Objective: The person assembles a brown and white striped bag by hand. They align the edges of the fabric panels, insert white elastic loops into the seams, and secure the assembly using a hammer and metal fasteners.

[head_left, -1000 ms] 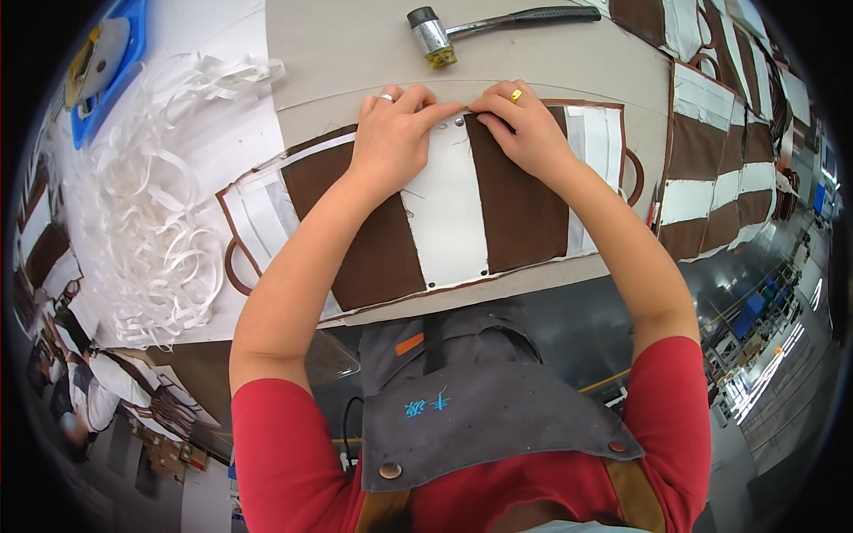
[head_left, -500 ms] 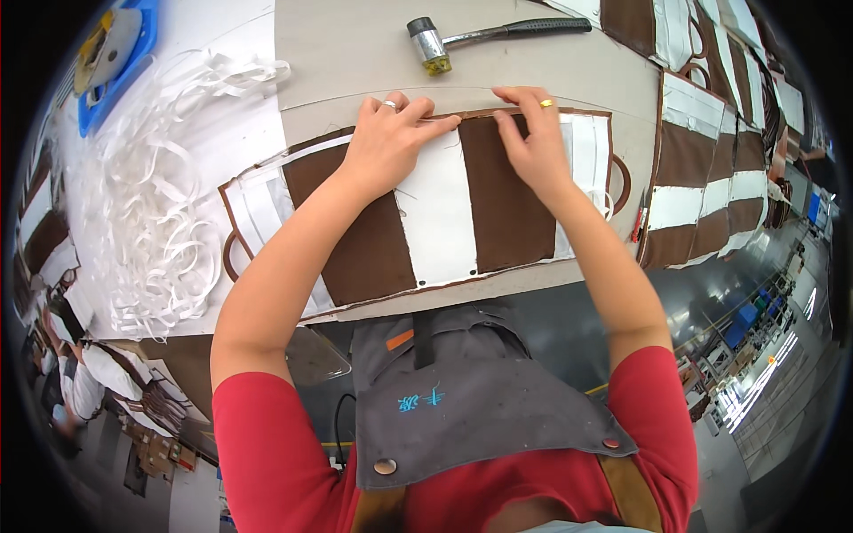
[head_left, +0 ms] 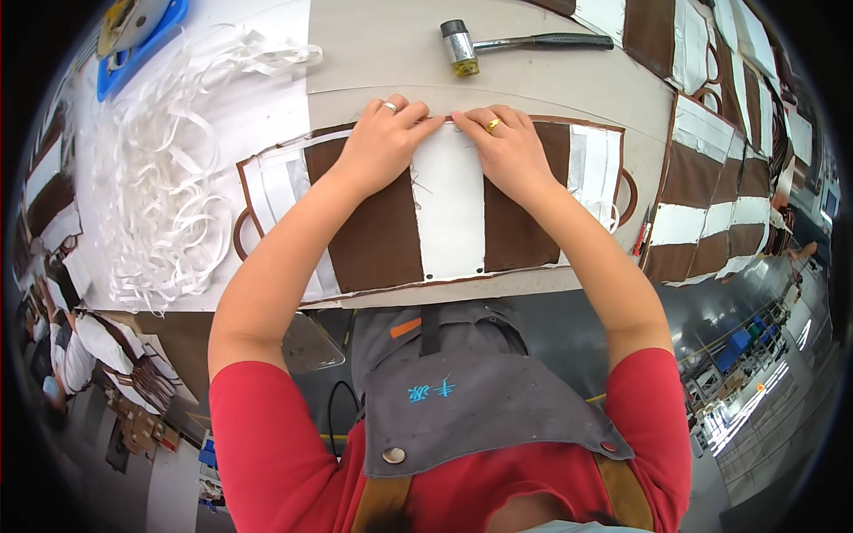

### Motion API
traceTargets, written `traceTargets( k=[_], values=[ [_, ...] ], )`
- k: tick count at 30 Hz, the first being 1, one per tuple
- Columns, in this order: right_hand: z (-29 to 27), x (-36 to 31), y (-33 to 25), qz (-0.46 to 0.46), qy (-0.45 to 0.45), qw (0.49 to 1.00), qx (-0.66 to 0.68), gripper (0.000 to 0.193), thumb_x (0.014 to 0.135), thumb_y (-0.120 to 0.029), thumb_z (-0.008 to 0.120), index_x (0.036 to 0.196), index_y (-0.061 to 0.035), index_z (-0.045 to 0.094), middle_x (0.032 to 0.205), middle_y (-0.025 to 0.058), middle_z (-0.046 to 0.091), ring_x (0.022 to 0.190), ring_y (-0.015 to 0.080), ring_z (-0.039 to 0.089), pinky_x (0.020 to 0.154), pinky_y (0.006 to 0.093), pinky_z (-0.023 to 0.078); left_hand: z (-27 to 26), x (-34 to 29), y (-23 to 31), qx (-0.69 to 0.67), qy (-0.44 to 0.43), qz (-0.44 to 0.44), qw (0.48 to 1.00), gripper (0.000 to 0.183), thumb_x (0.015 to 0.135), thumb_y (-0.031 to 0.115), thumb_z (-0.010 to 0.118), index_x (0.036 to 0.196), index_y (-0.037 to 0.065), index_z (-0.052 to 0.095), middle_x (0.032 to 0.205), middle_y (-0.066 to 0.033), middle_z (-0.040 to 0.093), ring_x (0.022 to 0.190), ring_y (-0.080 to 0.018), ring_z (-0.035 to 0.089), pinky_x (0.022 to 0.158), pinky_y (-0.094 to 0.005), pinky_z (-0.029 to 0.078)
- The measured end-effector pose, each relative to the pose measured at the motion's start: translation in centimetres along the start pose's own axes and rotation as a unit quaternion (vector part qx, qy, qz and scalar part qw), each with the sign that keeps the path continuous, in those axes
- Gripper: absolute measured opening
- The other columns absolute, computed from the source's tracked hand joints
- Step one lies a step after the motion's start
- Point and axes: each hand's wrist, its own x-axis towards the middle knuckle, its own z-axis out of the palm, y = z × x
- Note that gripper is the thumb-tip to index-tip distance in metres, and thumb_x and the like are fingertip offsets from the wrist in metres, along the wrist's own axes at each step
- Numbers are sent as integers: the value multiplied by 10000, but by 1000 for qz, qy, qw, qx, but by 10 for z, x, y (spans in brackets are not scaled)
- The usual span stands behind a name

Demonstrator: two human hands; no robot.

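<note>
A wide panel point(head_left: 450, 222) of brown and white sections lies flat on the table in front of me, with brown edging and a brown loop at each end. White tape runs along part of its far edge. My left hand point(head_left: 384, 142) pinches that far edge at the middle, left of the white section's centre. Close beside it, my right hand point(head_left: 515, 151) has thumb and fingers pressed together on the same edge. The fingertips nearly meet, and what lies under them is hidden. Two small dark dots show near the white section's near edge.
A mallet point(head_left: 542, 42) with a black handle lies beyond the panel. Loose white tape point(head_left: 164, 195) is heaped at the left, below a blue tray point(head_left: 133, 67). More brown-and-white panels point(head_left: 702, 191) are stacked at the right, with a red pen-like tool point(head_left: 641, 233) beside them.
My right hand has moved left along the far edge and closed on it beside my left hand. The whole scene has shifted slightly to the right in view.
</note>
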Motion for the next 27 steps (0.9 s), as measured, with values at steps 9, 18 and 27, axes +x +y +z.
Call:
traceTargets(
  k=[9,18,27],
  values=[
    [17,16,-16,42,26,993,103,281,801,-57,614,1078,-98,610,1002,35,599,958,228,556,852,366,434,-17,-7,-6,-117,17,-118,986,187,825,74,627,1007,34,614,922,-91,575,902,-284,544,781,-373,463],
    [30,46,-22,60,-31,964,258,234,800,-77,632,1029,-123,622,970,33,566,973,236,518,834,375,389,-29,-22,-27,-214,-30,-202,955,137,830,22,587,961,22,625,938,-95,589,914,-275,564,786,-366,469],
    [23,53,-25,78,-73,951,290,190,800,-1,599,967,-83,634,958,37,581,956,235,532,846,350,418,-27,-31,-26,-177,7,-190,966,155,827,21,594,949,93,656,919,-32,590,881,-233,545,796,-340,422]
  ],
)
